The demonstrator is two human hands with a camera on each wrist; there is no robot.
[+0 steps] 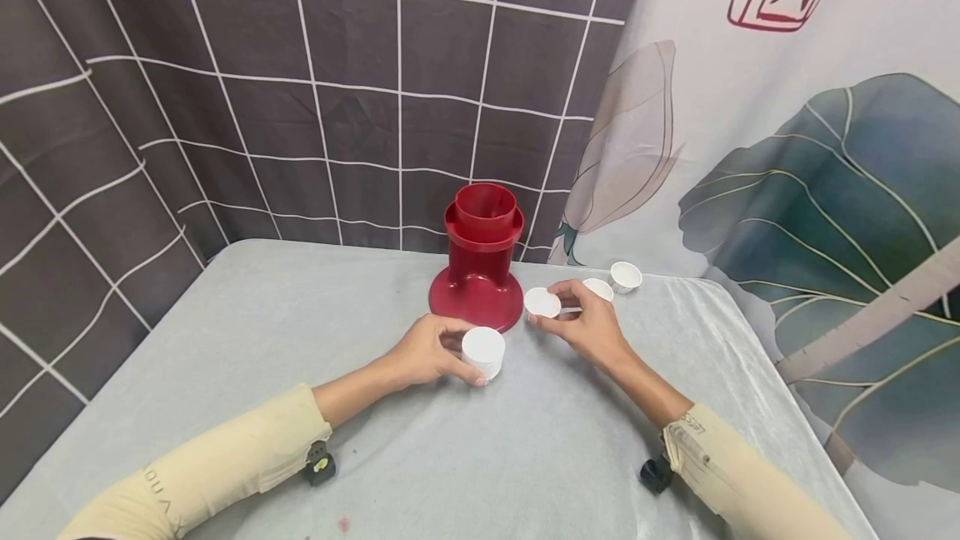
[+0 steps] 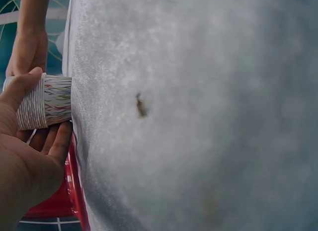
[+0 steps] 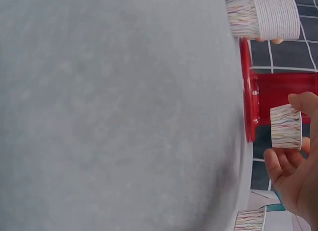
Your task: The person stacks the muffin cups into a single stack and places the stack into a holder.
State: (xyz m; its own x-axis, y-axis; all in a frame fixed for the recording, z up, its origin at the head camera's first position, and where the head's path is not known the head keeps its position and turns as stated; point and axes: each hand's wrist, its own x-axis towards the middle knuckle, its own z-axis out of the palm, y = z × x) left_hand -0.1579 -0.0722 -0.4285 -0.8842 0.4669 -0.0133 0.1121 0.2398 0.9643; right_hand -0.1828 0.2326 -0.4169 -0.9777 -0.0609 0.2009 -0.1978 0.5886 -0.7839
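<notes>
While my left hand [image 1: 431, 350] grips an upright stack [image 1: 483, 352] of nested white paper cups on the grey surface [image 1: 390, 465], my right hand [image 1: 588, 326] pinches a single cup [image 1: 542, 303] between thumb and fingers, rim up, just clear of the cloth. Coloured streaks on the cup sides, per both wrist views. Red stand [image 1: 480, 298], round base, tube top: just beyond my left hand, left of my right. Second cup [image 1: 600, 287] behind my right hand, partly hidden by it; third cup [image 1: 626, 277] farther out to the right.
</notes>
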